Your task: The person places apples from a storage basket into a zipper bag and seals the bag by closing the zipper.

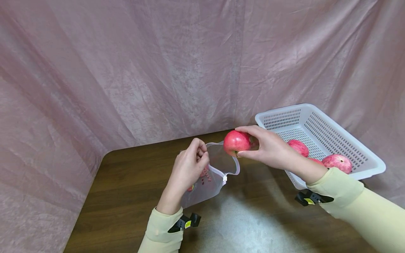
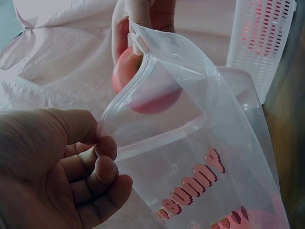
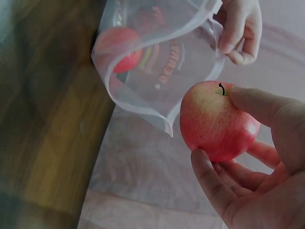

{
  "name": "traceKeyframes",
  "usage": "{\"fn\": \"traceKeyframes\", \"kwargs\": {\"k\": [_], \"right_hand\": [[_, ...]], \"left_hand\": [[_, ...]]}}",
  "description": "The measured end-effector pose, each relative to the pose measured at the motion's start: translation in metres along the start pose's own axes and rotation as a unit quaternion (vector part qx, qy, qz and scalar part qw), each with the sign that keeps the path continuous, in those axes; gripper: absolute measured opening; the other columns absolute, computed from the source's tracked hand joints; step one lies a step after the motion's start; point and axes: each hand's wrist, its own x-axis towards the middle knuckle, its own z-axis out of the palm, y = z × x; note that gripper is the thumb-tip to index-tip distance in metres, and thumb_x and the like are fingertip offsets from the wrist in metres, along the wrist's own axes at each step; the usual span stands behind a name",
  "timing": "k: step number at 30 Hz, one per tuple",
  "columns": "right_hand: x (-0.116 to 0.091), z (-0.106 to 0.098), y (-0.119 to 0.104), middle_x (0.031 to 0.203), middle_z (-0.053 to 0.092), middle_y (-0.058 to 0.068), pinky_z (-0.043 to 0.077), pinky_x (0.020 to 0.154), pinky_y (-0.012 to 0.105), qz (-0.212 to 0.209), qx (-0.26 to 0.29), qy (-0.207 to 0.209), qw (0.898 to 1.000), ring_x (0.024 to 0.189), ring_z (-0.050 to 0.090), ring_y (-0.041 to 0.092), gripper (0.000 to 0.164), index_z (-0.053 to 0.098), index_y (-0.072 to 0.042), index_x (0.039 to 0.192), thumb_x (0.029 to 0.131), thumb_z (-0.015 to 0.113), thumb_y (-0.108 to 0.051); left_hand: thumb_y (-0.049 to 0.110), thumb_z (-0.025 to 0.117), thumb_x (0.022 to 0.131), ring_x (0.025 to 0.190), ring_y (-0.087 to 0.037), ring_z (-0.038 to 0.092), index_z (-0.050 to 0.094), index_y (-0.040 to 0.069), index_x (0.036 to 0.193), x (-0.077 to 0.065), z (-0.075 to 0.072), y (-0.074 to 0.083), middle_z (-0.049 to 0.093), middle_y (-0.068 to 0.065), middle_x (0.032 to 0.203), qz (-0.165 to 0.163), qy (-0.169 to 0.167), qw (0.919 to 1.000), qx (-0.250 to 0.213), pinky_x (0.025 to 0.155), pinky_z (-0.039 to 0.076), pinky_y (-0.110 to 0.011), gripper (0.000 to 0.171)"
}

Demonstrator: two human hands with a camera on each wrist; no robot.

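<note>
My left hand (image 1: 191, 161) pinches the rim of a clear plastic zip bag (image 2: 190, 157), which has pink lettering printed on it. The bag's mouth gapes toward the right, with a white slider (image 1: 224, 179) at its edge. A red apple (image 3: 217, 121) with a dark stem is held between the thumb and fingers of my right hand (image 1: 269, 146), right beside the bag's mouth. Through the plastic, another red apple (image 3: 119, 47) shows inside the bag in the right wrist view.
A white perforated basket (image 1: 316, 121) stands at the right with several apples (image 1: 338, 163) in it, partly hidden by my right forearm. Beneath is a brown wooden table (image 1: 120, 196). A pink curtain (image 1: 158, 70) hangs behind it.
</note>
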Motion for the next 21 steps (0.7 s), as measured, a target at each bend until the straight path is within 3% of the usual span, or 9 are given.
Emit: {"fn": "traceKeyframes", "kwargs": {"k": [4,13,21], "right_hand": [[-0.001,0.009,-0.002,0.138,0.07,0.007,0.063,0.091,0.04,-0.002,0.028,-0.008,1.0,0.11,0.072,0.021,0.075,0.066,-0.011,0.15,0.084,0.099,-0.019],[0.001,0.029,-0.001,0.136,0.069,0.012,0.065,0.087,0.039,-0.027,0.086,-0.03,0.995,0.106,0.074,0.024,0.072,0.065,-0.005,0.149,0.085,0.097,-0.011],[0.002,0.045,-0.002,0.132,0.068,0.008,0.064,0.088,0.039,-0.032,0.067,-0.054,0.996,0.107,0.072,0.02,0.072,0.066,-0.012,0.15,0.085,0.097,-0.015]], "left_hand": [[0.004,0.066,0.101,0.053,-0.003,0.058,0.058,0.016,0.106,0.0,0.0,0.0,0.064,0.01,0.078,0.006,0.004,1.0,0.002,0.06,0.049,-0.033,0.015],[0.002,0.068,0.099,0.056,-0.006,0.057,0.059,0.014,0.107,0.0,0.0,0.0,0.065,0.007,0.08,0.005,0.005,1.0,0.003,0.058,0.048,-0.033,0.017],[0.004,0.07,0.099,0.063,-0.009,0.056,0.059,0.015,0.106,0.0,0.0,0.001,0.064,0.006,0.081,0.001,0.006,0.9999,0.016,0.06,0.048,-0.033,0.017]]}}
